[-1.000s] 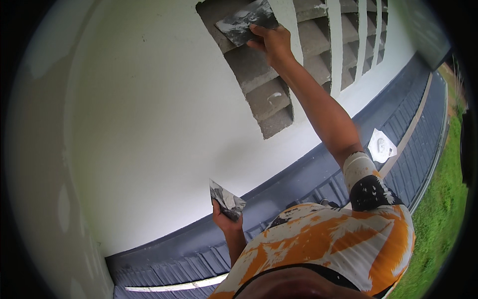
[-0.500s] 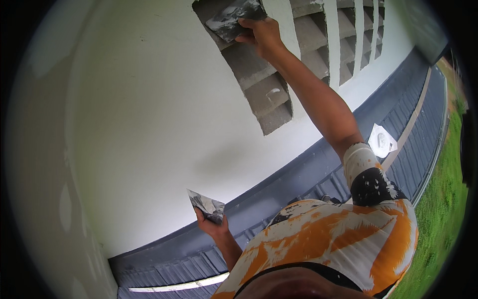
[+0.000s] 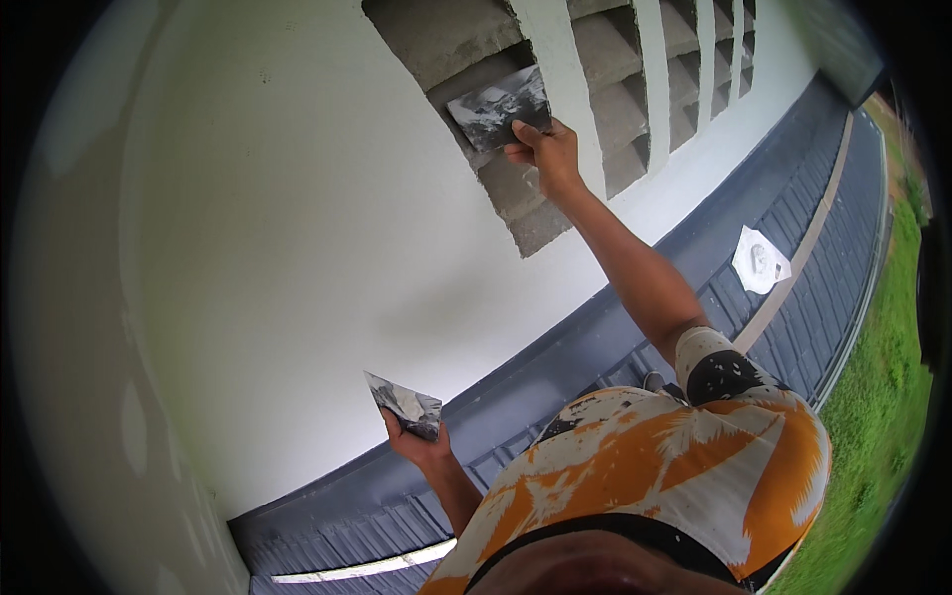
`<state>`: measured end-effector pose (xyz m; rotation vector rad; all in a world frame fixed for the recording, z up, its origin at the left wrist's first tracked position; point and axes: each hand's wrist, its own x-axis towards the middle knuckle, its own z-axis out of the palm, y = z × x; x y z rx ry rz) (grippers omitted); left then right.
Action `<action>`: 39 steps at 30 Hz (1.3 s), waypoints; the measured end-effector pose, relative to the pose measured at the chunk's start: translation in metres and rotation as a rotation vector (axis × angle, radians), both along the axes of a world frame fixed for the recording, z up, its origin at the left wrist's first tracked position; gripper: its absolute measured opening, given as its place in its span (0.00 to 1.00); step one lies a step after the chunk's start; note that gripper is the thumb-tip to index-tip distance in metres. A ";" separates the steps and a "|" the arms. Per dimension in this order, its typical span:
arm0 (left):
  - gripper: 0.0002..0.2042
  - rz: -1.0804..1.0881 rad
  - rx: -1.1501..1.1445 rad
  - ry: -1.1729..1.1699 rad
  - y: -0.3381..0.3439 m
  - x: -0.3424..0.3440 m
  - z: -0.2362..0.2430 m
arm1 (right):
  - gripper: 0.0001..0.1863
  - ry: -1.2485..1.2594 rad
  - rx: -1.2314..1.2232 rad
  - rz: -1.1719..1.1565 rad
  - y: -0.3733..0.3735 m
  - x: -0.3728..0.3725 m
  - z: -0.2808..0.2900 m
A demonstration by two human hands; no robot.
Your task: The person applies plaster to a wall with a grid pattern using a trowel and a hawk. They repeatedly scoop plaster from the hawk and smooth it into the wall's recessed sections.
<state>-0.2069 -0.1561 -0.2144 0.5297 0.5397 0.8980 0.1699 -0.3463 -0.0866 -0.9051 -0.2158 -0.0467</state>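
My right hand (image 3: 547, 157) is raised and closed on a broad flat putty knife (image 3: 501, 107), its dark blade smeared with white paste. The blade lies over a column of grey louvred vent openings (image 3: 446, 40) in the wall; whether it touches them I cannot tell. Lower down, my left hand (image 3: 421, 444) grips a second putty knife (image 3: 405, 405) near my body, thumb on one side and fingers on the other. A lump of whitish paste sits on that blade. The handles of both tools are covered by my hands.
The white wall (image 3: 297, 248) rises in front, with more vent columns (image 3: 682, 69) to the right. Dark ribbed roofing (image 3: 714, 297) runs along its foot, crossed by a light strip (image 3: 793, 268). A white sheet with paste (image 3: 762, 261) rests there. Grass (image 3: 878, 397) lies beyond the roof edge.
My right hand has drawn its putty knife down the vent column, from the top opening to a lower one. My left hand still holds its knife in nearly the same place.
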 end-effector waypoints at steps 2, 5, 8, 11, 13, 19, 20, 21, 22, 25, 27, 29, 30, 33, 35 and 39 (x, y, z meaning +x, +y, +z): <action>0.15 0.036 -0.009 -0.002 -0.004 0.002 0.007 | 0.10 0.049 0.150 -0.134 0.006 0.004 0.002; 0.15 0.067 -0.115 -0.006 -0.010 0.000 0.004 | 0.09 0.023 -0.009 -0.052 0.003 -0.001 -0.007; 0.15 0.020 -0.083 0.000 -0.001 -0.009 -0.014 | 0.10 -0.209 -0.072 -0.278 0.003 0.007 -0.016; 0.15 0.016 -0.098 0.001 0.007 -0.016 -0.030 | 0.17 -0.809 -0.735 -0.874 0.001 0.000 -0.021; 0.17 -0.034 -0.071 -0.063 0.011 -0.017 -0.035 | 0.26 -1.041 -1.131 -1.072 0.010 0.007 -0.023; 0.17 -0.037 -0.053 -0.065 0.008 -0.013 -0.030 | 0.22 -1.103 -1.365 -1.064 0.011 0.045 -0.005; 0.17 -0.063 -0.041 -0.106 0.007 -0.015 -0.030 | 0.21 -1.111 -1.381 -1.049 0.011 0.045 -0.003; 0.17 -0.044 -0.061 -0.094 0.007 -0.016 -0.031 | 0.21 -1.151 -1.388 -1.042 0.013 0.044 -0.002; 0.17 -0.025 -0.081 -0.082 0.008 -0.015 -0.033 | 0.22 -1.192 -1.394 -1.033 0.014 0.042 -0.001; 0.15 -0.006 -0.100 0.000 0.001 -0.011 -0.024 | 0.22 -1.179 -1.422 -1.022 0.009 0.042 0.003; 0.15 -0.012 -0.085 -0.004 0.001 -0.011 -0.021 | 0.22 -1.190 -1.411 -1.034 0.010 0.042 0.004; 0.17 -0.041 -0.068 -0.069 0.003 -0.016 -0.026 | 0.22 -1.253 -1.394 -1.053 0.011 0.036 -0.002; 0.17 -0.050 -0.074 -0.073 0.006 -0.016 -0.030 | 0.22 -1.235 -1.401 -1.066 0.010 0.038 -0.003; 0.17 -0.044 -0.072 -0.075 0.009 -0.013 -0.033 | 0.22 -1.194 -1.413 -1.104 0.010 0.048 0.001; 0.18 -0.013 -0.055 -0.048 0.007 -0.013 -0.026 | 0.22 -1.170 -1.433 -1.118 0.012 0.048 0.001; 0.16 0.010 -0.076 0.013 -0.004 -0.009 -0.017 | 0.23 -1.378 -1.314 -1.120 0.003 0.035 -0.004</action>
